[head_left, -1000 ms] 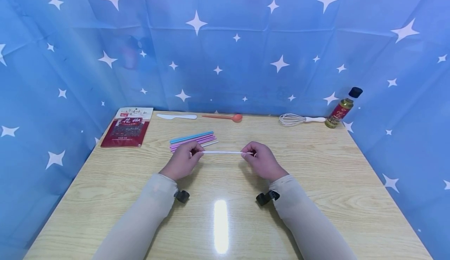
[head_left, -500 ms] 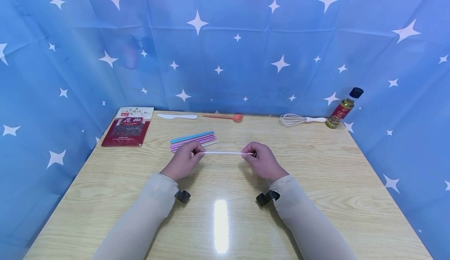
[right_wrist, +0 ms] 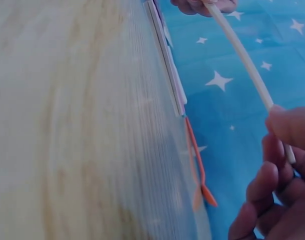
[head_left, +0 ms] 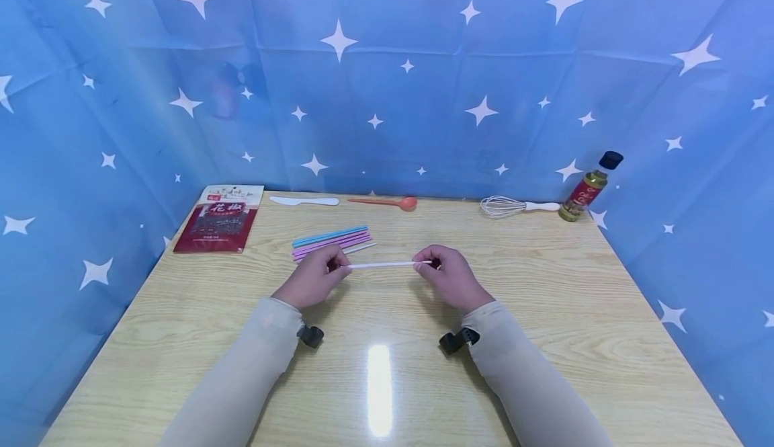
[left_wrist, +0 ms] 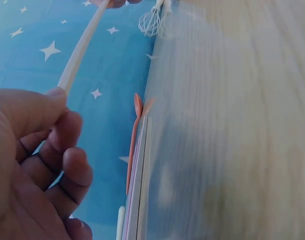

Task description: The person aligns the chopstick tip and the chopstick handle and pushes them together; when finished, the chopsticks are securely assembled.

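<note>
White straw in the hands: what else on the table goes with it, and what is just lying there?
In use:
thin white plastic straw
left hand, pinching one end
right hand, pinching the other
bundle of blue, pink and purple straws

Lying about:
red spice packet
white plastic knife
orange plastic spoon
white-handled wire whisk
black-capped oil bottle

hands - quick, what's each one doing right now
Left hand: pinches the left end of the white straw.
Right hand: pinches the straw's right end, held above the table.
</note>
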The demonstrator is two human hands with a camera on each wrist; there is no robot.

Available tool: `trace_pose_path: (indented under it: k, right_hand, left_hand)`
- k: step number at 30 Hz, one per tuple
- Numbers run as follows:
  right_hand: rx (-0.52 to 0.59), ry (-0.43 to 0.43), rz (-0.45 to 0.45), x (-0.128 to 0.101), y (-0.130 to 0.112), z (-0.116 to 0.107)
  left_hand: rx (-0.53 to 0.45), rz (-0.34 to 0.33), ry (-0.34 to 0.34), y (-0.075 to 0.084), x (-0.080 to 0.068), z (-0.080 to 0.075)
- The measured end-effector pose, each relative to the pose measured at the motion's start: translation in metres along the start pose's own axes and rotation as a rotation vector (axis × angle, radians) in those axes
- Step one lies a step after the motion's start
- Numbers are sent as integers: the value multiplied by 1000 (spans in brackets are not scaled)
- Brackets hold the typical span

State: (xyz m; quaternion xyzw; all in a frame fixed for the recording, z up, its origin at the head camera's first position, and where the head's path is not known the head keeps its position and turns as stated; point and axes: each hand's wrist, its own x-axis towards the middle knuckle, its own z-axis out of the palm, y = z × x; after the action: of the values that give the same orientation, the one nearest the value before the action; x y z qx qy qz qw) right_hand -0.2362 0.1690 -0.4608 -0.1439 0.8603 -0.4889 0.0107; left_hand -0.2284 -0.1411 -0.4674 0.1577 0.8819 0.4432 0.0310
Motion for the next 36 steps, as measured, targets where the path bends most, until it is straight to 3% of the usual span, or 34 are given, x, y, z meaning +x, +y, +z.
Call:
trace_pose_path:
  k: [6, 12, 26, 36]
  right_hand:
    - [25, 57, 42, 1, 2, -1]
    - [36, 49, 56, 2, 1, -2]
    - [47, 50, 82, 3, 4, -3]
    - [61, 35, 79, 1, 7, -3]
  left_hand:
    - [152, -70, 52, -7, 1, -11]
    - [296, -164, 72, -10, 1, -19]
    - [376, -363, 46, -16, 3, -26]
    - [362, -422, 52, -23, 1, -28]
